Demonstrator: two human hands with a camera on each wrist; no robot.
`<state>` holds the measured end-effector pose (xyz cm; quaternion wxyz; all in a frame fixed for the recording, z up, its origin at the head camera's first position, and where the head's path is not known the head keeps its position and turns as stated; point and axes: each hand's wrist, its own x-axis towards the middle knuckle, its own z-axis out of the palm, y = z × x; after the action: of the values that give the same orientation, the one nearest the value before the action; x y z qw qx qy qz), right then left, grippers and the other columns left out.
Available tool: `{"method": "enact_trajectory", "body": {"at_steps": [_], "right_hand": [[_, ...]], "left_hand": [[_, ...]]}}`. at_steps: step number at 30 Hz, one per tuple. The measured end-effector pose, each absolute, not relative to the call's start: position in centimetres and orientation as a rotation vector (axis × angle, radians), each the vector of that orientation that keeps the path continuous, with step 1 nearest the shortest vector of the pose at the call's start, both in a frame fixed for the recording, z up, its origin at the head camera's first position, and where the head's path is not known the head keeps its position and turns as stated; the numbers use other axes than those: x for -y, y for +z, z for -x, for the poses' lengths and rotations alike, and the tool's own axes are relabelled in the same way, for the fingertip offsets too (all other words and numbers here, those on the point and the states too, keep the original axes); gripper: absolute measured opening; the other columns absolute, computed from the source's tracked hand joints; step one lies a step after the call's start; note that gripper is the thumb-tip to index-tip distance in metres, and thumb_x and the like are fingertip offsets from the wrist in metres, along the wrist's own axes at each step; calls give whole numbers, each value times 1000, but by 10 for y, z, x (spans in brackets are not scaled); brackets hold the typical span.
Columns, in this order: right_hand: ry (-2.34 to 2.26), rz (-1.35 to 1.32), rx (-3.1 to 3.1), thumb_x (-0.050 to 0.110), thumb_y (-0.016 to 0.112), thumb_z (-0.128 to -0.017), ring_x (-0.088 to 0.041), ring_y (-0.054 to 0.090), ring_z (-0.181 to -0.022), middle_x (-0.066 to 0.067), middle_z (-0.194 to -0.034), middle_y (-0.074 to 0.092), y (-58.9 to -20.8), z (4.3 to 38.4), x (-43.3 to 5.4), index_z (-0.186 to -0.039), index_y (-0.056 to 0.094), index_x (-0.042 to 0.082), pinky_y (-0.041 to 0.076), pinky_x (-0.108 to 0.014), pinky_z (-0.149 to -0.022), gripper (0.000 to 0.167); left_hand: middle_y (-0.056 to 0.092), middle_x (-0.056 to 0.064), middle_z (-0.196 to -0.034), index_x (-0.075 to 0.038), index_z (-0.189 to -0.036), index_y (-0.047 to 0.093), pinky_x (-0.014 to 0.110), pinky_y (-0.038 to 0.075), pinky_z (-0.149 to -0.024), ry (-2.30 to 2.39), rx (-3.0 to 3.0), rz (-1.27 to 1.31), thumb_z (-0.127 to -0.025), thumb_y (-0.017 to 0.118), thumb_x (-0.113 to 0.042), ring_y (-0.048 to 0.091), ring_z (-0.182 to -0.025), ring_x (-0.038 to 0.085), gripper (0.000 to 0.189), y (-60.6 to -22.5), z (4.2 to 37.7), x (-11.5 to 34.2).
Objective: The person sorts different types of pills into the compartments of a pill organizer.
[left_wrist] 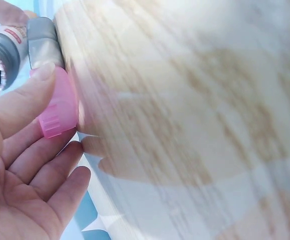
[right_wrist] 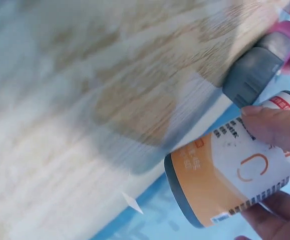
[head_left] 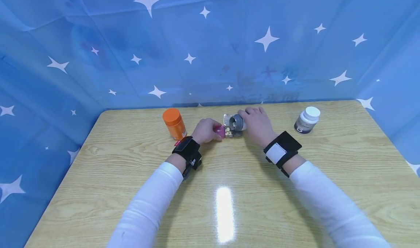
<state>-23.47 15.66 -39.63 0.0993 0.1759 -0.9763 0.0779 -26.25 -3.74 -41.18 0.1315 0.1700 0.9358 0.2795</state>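
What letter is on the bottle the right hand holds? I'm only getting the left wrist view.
Observer: The right wrist view shows a large C on the bottle.
Operator: What's inside the pillbox? I only see it from outside.
Observer: From the head view, pale pills lie in a section beside the pink end.
Operator: And what stands to the left of the left hand?
Observer: An orange jar, upright with its lid on.
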Motion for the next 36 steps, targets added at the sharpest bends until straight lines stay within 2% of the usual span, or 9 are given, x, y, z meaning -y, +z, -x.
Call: {"method": "enact_trajectory", "body": {"at_steps": [5, 9, 14, 17, 24, 30, 36], "right_hand": [[478, -490, 2867, 11, 74, -74, -37, 55, -111, -21, -119, 59, -395, 227, -166, -125, 53, 3, 39, -54, -99, 56], [785, -448, 2829, 10, 76, -71, -37, 55, -109, -22, -119, 58, -389, 211, -171, -124, 53, 1, 44, -50, -95, 58], [1262, -424, 2798, 12, 80, -67, -34, 55, -115, -16, -124, 58, -388, 179, -163, -127, 51, 6, 45, -47, -97, 67], [1446, -417, 2793, 10, 80, -67, -32, 55, -115, -14, -123, 59, -394, 160, -154, -127, 50, 7, 46, -44, -96, 67], [1470, -415, 2810, 12, 80, -67, -28, 58, -111, -10, -117, 61, -407, 135, -139, -122, 53, 9, 48, -41, -93, 62], [1475, -385, 2822, 10, 81, -65, -29, 59, -109, -12, -116, 62, -410, 129, -136, -122, 53, 7, 49, -41, -92, 64], [1473, -376, 2820, 14, 82, -65, -26, 59, -109, -9, -116, 62, -411, 127, -135, -121, 54, 10, 49, -38, -92, 63]], "left_hand": [[65, 11, -115, -7, -120, 62, 34, 46, -91, 816, -2705, -497, -74, 77, -13, 58, -103, 24, 49, -411, 262, 37], [65, 11, -116, -7, -121, 62, 34, 46, -91, 822, -2704, -492, -74, 76, -13, 57, -104, 24, 49, -409, 262, 37], [64, 11, -117, -6, -121, 61, 34, 45, -93, 822, -2702, -476, -75, 76, -12, 57, -106, 25, 49, -407, 262, 37], [64, 11, -117, -6, -121, 62, 34, 45, -93, 815, -2702, -472, -75, 76, -12, 57, -105, 25, 49, -406, 262, 37], [65, 11, -115, -7, -120, 63, 34, 46, -91, 817, -2712, -466, -74, 77, -13, 56, -101, 24, 48, -409, 262, 37], [66, 10, -114, -8, -119, 64, 34, 45, -90, 813, -2712, -476, -74, 77, -14, 56, -100, 24, 47, -411, 262, 37], [66, 10, -113, -8, -118, 64, 34, 45, -90, 817, -2712, -485, -74, 77, -14, 56, -99, 23, 46, -411, 263, 37]]}}
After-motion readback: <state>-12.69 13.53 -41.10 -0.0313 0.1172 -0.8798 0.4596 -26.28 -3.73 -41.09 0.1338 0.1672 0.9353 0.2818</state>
